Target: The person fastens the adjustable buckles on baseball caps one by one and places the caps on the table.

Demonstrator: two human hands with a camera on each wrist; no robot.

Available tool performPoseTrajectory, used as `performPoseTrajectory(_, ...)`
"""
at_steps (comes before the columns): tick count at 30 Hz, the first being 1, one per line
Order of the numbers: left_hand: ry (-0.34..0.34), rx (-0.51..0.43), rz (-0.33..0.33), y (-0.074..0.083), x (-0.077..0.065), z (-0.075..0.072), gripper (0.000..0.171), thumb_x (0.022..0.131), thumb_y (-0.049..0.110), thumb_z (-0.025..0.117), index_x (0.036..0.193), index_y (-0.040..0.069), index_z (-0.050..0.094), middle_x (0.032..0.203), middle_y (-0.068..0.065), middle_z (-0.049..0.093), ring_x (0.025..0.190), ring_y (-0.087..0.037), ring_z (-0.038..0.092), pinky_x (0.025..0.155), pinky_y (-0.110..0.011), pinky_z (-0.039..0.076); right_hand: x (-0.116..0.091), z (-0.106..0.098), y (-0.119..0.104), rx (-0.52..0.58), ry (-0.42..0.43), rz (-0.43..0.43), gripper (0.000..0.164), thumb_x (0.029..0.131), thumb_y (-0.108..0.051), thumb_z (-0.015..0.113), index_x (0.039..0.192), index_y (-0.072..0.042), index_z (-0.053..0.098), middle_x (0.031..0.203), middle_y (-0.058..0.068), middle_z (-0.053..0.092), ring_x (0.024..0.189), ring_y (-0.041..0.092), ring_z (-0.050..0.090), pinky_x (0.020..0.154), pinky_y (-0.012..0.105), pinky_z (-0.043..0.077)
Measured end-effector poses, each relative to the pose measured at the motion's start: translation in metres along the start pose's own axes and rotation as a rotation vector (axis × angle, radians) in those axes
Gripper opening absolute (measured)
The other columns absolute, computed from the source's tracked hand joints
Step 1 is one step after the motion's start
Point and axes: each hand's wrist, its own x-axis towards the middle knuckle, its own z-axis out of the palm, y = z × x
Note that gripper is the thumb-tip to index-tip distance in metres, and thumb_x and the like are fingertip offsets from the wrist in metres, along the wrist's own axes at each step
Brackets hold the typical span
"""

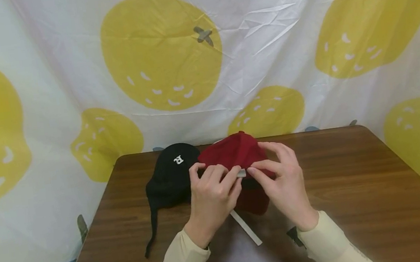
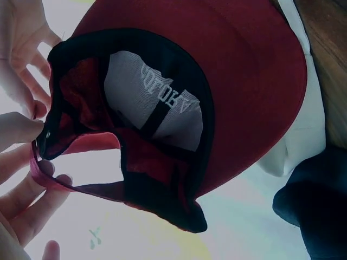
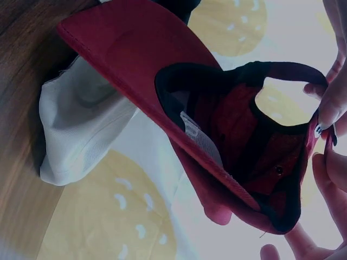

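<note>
A red baseball cap is held up off the table by both hands at its back strap. My left hand pinches the strap beside a small metal buckle. On the other side of the buckle, my right hand pinches the strap's end between thumb and forefinger. Both wrist views show the cap's dark sweatband and its inside, with the brim pointing away from the fingers. The strap forms a closed loop below the back opening. Fingers partly hide the buckle.
A black cap with a white letter lies on the table to the left, its strap trailing forward. Behind the red cap is a white cap. A pale strip lies between the forearms. A lemon-print cloth hangs behind.
</note>
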Motion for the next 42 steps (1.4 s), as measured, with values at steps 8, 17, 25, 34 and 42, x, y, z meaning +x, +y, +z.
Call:
performPoseTrajectory(8,0.030,0.015,0.010,-0.0013,0.0018,0.0011,0.020,0.085,0.026,0.073,0.103,0.017,0.077,0.078,-0.003,0.062,0.072,-0.020,0.060,0.085,-0.052,0.042,0.0020,0.0001,0.0034,-0.011,0.024,-0.030,0.012,0.081,-0.015,0.086,0.092,-0.012,0.082,0.135,0.003,0.060,0.129,0.026,0.045,0.099,0.056,0.038)
performPoseTrajectory(17,-0.018,0.011,-0.004,-0.0036,0.0021,-0.0022,0.022,0.087,0.029,0.071,0.103,0.015,0.076,0.079,-0.004,0.063,0.071,-0.017,0.061,0.088,-0.047,0.044,0.0042,-0.0003,0.0057,0.000,0.069,-0.062,0.010,0.079,-0.011,0.086,0.089,-0.012,0.082,0.131,0.007,0.062,0.127,0.032,0.047,0.097,0.058,0.036)
performPoseTrajectory(25,-0.040,0.013,-0.007,-0.0047,0.0018,-0.0038,0.026,0.087,0.030,0.071,0.108,0.015,0.077,0.083,-0.005,0.063,0.072,-0.018,0.061,0.083,-0.045,0.045,0.0041,0.0001,0.0074,0.004,0.075,-0.059,0.011,0.079,-0.012,0.087,0.089,-0.012,0.082,0.128,0.005,0.064,0.124,0.032,0.050,0.097,0.056,0.037)
performPoseTrajectory(34,-0.049,0.023,-0.002,-0.0051,-0.0012,-0.0017,0.029,0.087,0.031,0.072,0.112,0.016,0.077,0.086,-0.006,0.063,0.074,-0.019,0.060,0.081,-0.046,0.044,0.0019,-0.0009,0.0074,0.000,0.076,-0.061,0.011,0.079,-0.012,0.086,0.089,-0.012,0.082,0.125,0.005,0.065,0.121,0.032,0.051,0.096,0.054,0.039)
performPoseTrajectory(42,-0.050,0.013,-0.006,-0.0062,-0.0031,0.0000,0.028,0.088,0.030,0.072,0.112,0.017,0.078,0.087,-0.005,0.065,0.078,-0.020,0.061,0.080,-0.046,0.043,0.0016,-0.0010,0.0086,-0.001,0.075,-0.048,0.010,0.080,-0.012,0.086,0.089,-0.011,0.082,0.124,0.005,0.066,0.121,0.032,0.052,0.095,0.056,0.039)
